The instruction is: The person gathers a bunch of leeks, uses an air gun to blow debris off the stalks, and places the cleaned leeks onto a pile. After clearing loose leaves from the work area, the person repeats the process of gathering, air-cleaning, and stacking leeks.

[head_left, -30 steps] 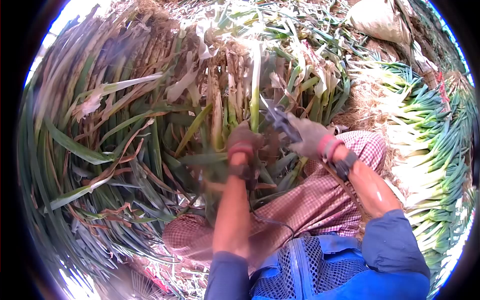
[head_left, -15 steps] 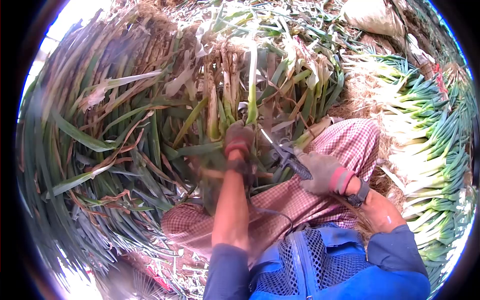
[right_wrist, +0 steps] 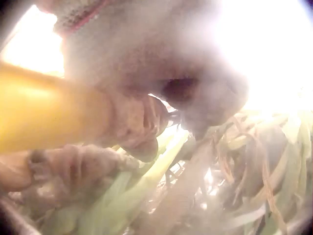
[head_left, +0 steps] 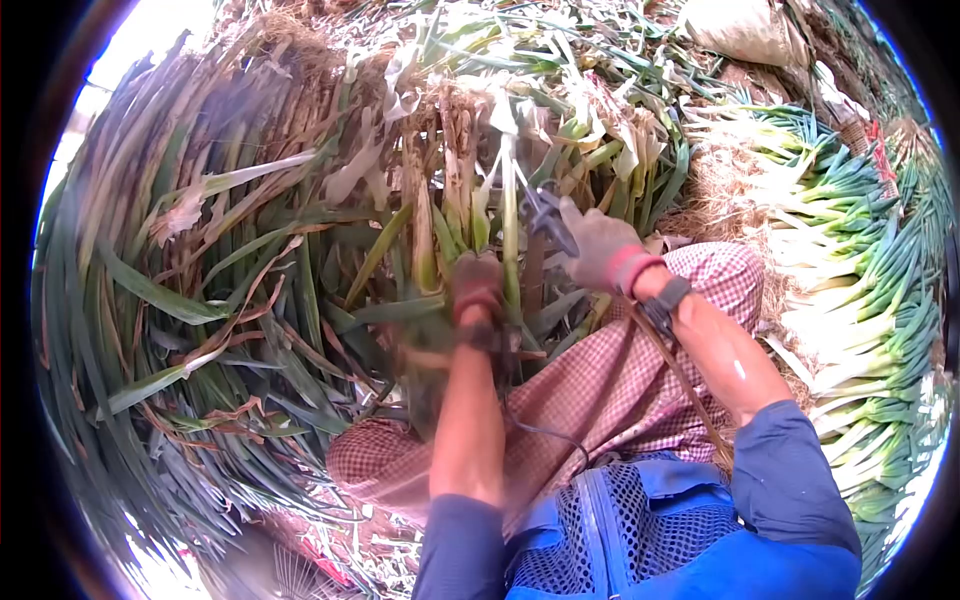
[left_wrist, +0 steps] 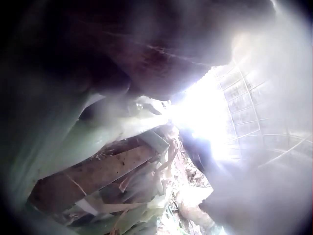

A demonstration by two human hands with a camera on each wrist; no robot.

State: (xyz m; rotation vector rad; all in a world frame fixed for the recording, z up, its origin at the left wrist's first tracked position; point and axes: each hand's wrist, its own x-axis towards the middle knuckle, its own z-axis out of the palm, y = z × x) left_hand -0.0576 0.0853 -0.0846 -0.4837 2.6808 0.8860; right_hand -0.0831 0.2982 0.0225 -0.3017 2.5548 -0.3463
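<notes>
My gloved left hand (head_left: pixel 477 283) grips a green onion (head_left: pixel 510 225) by its lower, green part, with the white end pointing away from me. A loose green layer (head_left: pixel 481 222) stands beside the stalk. In the left wrist view the dark glove (left_wrist: pixel 161 63) hangs over a pale green stalk (left_wrist: pixel 112 129). To the right, my gloved right hand (head_left: pixel 605 252) holds a dark air blow gun (head_left: pixel 552 225), its thin metal nozzle slanting up close to the stalk. A yellow hose (right_wrist: pixel 49 112) runs to the gun in the right wrist view, partly behind glare.
Unpeeled green onions (head_left: pixel 170 230) lie heaped at the left. Cleaned ones (head_left: pixel 830 310) form a long row at the right. Scraps and peelings (head_left: pixel 560 50) cover the far side, near a pale sack (head_left: pixel 750 40). Checkered-cloth legs (head_left: pixel 650 370) are folded below the hands.
My right hand first drew the blow gun down towards the lap, then raised it back up beside the stalk. The left hand stayed nearly in place; a layer now stands apart from the stalk.
</notes>
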